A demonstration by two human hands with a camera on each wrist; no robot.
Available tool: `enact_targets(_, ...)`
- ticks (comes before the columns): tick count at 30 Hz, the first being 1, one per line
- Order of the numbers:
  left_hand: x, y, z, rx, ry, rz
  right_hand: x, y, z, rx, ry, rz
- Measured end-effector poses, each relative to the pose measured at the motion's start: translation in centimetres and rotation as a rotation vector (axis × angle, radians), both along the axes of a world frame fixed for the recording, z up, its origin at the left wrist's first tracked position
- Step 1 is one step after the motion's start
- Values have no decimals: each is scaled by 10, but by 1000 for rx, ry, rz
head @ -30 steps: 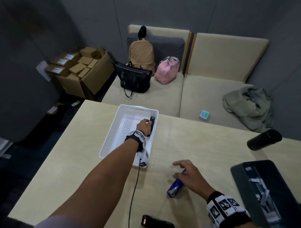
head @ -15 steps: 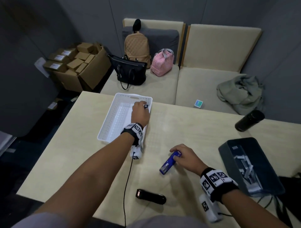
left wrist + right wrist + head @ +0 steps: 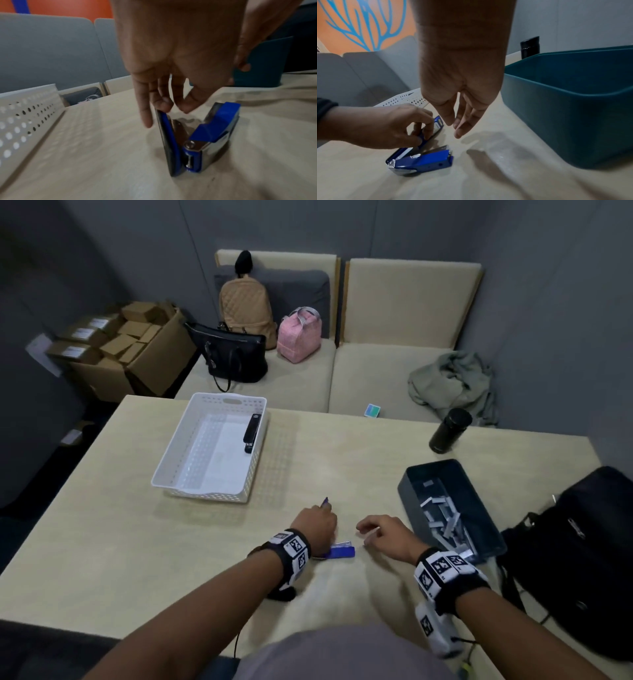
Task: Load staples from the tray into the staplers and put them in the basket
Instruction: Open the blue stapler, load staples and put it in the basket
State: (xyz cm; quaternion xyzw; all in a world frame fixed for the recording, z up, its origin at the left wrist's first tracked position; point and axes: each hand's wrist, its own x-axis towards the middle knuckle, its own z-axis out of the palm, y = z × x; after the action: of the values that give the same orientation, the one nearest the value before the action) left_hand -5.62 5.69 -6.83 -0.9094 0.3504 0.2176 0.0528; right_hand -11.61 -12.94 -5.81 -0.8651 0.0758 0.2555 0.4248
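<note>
— Low in the middle of the head view, the left hand (image 3: 317, 525) pinches the lid of the blue stapler (image 3: 339, 552), hinged wide open on the table (image 3: 102, 542).

— And the right hand (image 3: 387, 534)?

— Empty, fingers loose, beside the teal tray (image 3: 409, 474) of staples (image 3: 445, 515). I'd keep that lid back and seat one strip flat in the channel. A black stapler (image 3: 251, 433) lies in the white basket (image 3: 202, 493).

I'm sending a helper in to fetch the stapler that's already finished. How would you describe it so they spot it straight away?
Start at the white perforated basket on the far left part of the beige table. Inside it, along the right wall, lies a black stapler, closed. It is the only thing in the basket; the blue stapler lies open on the table by the left hand.
</note>
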Motion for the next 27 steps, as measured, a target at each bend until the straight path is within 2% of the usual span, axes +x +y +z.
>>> enact_targets(3,-5,3,-11,17,-12,34,-12,-16,-7,-39,30,10)
enact_targets(7,-24,10,-22,88,27,-184,-15,-23,-16,-71,38,16)
enact_targets(10,-27,10,-24,-11,-4,-272,-13,-19,-17,-98,45,55)
enact_targets(14,-28,2,-14,-265,79,-311,-11,-20,-14,-108,-31,37)
enact_targets(17,-29,-4,-4,-397,169,-243,-9,-30,-12,-96,-61,84)
enact_targets(21,-26,-7,3,-414,396,-55,-11,-34,-8,-162,-13,207)
enact_targets(25,-24,-5,0,-406,423,48,-24,-20,-15,-211,69,262)
enact_targets(27,-24,-8,0,-421,447,99,-29,-13,-19,-299,95,284)
